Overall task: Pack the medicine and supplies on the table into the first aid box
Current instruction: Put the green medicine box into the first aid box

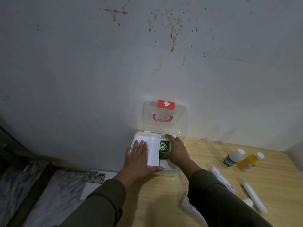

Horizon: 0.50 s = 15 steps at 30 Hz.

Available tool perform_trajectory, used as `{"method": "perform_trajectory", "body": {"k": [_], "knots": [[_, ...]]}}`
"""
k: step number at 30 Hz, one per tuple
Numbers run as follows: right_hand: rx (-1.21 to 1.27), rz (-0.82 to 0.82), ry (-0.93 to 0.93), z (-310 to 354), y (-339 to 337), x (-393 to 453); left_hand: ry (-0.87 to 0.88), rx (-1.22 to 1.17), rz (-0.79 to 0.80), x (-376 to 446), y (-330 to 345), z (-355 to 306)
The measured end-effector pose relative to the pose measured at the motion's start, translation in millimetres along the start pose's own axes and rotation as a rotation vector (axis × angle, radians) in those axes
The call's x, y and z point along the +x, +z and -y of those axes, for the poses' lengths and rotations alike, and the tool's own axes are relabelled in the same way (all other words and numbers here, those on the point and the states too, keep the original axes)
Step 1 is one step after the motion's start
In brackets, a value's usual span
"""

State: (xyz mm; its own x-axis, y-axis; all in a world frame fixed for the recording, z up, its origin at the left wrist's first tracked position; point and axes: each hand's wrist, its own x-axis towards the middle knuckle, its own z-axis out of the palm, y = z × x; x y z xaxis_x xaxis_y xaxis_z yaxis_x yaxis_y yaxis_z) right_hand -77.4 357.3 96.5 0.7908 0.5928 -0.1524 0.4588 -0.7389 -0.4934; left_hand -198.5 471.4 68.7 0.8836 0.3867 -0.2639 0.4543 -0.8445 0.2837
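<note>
Head view: left hand flat on white tray; right hand apparently pinching green box, which could jam against tray

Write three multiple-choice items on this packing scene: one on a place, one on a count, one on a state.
1. Where is the green packet?
A. Inside the first aid box
B. Beside the bottles
C. On the floor

2. How many bottles lie on the table?
A. One
B. Two
C. Four

3. How does the box lid stand?
A. Shut
B. Taken off, lying flat
C. Open, upright by the wall

Answers: 1 A, the right hand grips it within the box walls, while the left hand rests flat on the white tray. 2 B, a white bottle and a yellow bottle. 3 C, its red handle and cross label face the camera.
</note>
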Motion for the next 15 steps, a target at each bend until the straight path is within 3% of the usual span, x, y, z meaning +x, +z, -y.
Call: {"method": "perform_trajectory", "body": {"k": [10, 15], "knots": [[0.565, -0.033, 0.151, 4.2, 3.4, -3.5, -0.001, 0.015, -0.001, 0.9, 0.9, 0.2], [0.664, -0.005, 0.158, 5.5, 3.0, -12.2, -0.008, 0.02, -0.006, 0.0, -0.4, -0.3]]}}
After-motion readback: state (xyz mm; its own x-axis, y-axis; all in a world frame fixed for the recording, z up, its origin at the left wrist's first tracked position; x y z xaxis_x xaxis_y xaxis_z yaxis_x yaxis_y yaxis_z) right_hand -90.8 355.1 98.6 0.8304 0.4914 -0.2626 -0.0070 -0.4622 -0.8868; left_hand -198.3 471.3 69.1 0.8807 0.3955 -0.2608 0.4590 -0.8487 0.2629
